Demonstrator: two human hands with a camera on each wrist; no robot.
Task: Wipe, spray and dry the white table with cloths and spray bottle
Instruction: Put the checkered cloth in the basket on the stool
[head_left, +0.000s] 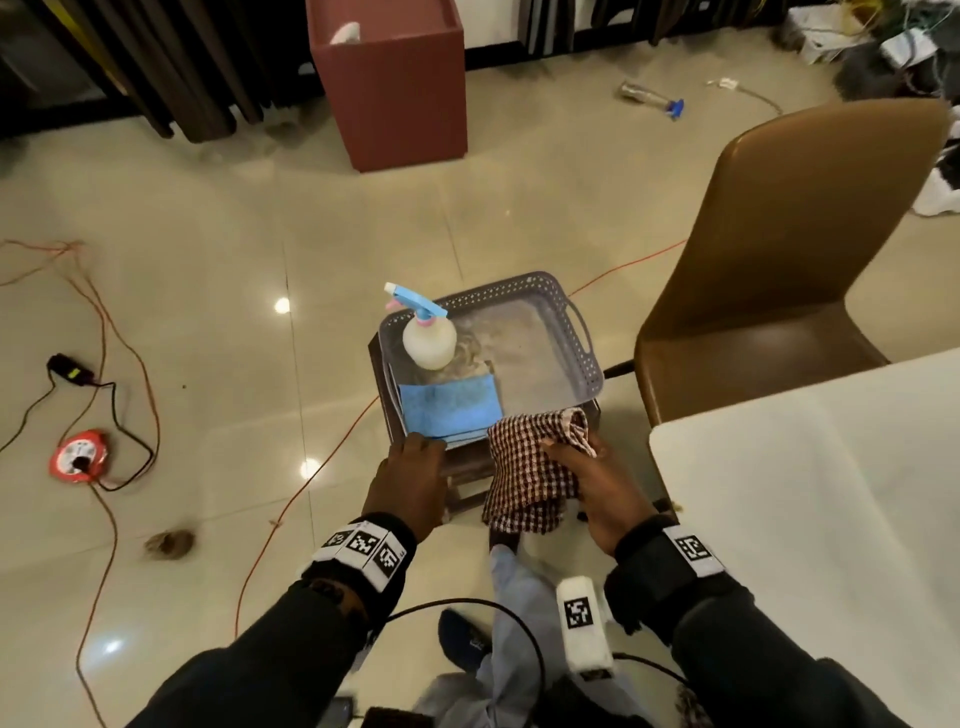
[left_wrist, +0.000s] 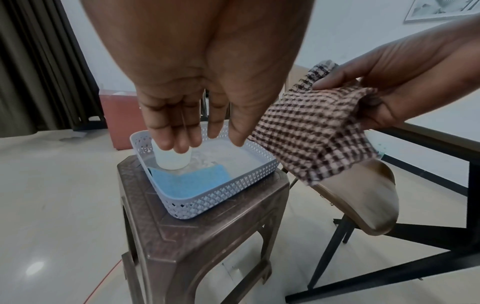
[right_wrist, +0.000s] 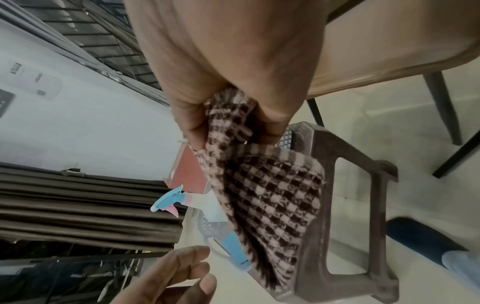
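Note:
A grey perforated basket (head_left: 589, 358) sits on a brown plastic stool (left_wrist: 197, 232). In it stand a white spray bottle (head_left: 430, 343) with a blue trigger head and a folded blue cloth (head_left: 449, 408). My right hand (head_left: 597, 483) grips a brown-and-white checked cloth (head_left: 530, 478), holding it just over the stool's near right corner. My left hand (head_left: 410, 478) hovers with straight fingers at the basket's near edge, above the blue cloth (left_wrist: 187, 183), holding nothing. The white table (head_left: 831, 493) is to the right.
A brown chair (head_left: 779, 249) stands beside the table, right of the stool. A red bin (head_left: 395, 88) is farther back. Orange and black cables, a red cable reel (head_left: 78, 460) and another spray bottle (head_left: 652, 98) lie on the tiled floor.

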